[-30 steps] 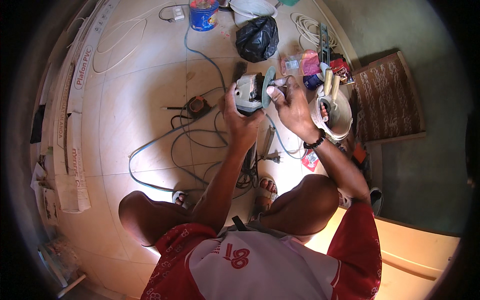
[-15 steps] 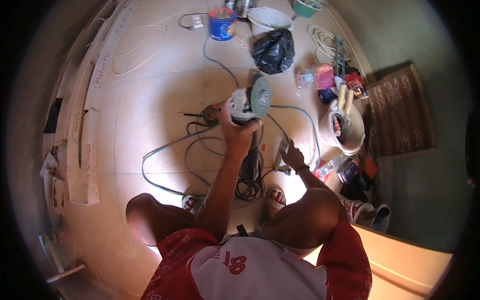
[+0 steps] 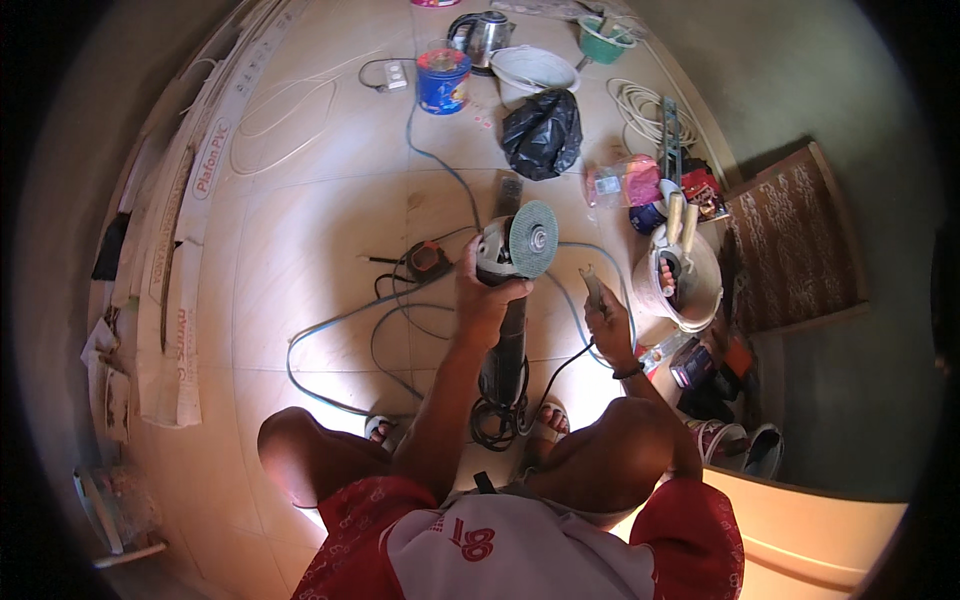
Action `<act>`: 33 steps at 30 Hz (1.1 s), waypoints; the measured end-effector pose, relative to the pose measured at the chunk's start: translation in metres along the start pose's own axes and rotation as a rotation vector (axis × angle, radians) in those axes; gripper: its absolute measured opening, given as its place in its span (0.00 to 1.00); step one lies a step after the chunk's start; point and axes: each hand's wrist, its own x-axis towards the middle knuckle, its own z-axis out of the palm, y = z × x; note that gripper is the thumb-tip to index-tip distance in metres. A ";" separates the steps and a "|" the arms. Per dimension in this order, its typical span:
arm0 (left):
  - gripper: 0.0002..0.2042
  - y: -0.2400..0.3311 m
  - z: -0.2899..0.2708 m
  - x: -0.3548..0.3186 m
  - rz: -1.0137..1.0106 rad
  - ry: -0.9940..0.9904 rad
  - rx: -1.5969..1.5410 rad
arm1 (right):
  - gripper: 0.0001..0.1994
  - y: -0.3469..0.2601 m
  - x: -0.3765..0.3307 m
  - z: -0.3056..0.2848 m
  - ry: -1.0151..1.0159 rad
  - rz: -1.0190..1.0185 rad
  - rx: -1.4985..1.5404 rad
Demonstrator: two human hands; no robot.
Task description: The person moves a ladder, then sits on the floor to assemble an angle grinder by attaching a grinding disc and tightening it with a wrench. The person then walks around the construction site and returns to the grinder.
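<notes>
My left hand [image 3: 484, 308] is wrapped round the angle grinder [image 3: 503, 340] just below its head. The green-grey disc [image 3: 534, 239] faces right, and the dark body points down between my feet. In my right hand [image 3: 609, 325] is a narrow, pale, greyish piece [image 3: 593, 288] with a notched upper end; its kind is unclear. A black cord [image 3: 563, 372] runs from beside that hand to the coiled cord [image 3: 492, 432] under the grinder. To the left of the grinder lies an orange-and-black tape measure [image 3: 428, 261].
Blue-grey cable [image 3: 318, 327] loops across the tiled floor. Ahead are a black plastic bag [image 3: 543, 135], a blue tub [image 3: 443, 83], a kettle [image 3: 487, 38] and a white basin [image 3: 535, 72]. On the right stands a bucket [image 3: 700, 300] with wooden-handled tools. Long panels [image 3: 172, 330] line the left.
My right hand has lifted off the floor with the pale piece. The grinder sits slightly lower in view, its disc still facing right, and the view has tipped to show more of the far floor.
</notes>
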 end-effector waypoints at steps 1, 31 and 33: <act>0.40 -0.005 -0.002 0.002 0.012 -0.010 0.011 | 0.23 -0.027 0.005 -0.004 -0.023 -0.062 -0.098; 0.40 0.033 0.021 -0.028 -0.060 -0.287 -0.118 | 0.13 -0.240 0.067 -0.035 -0.346 -0.600 -0.418; 0.40 0.032 0.024 -0.028 -0.032 -0.291 -0.128 | 0.14 -0.232 0.053 -0.027 -0.268 -0.571 -0.377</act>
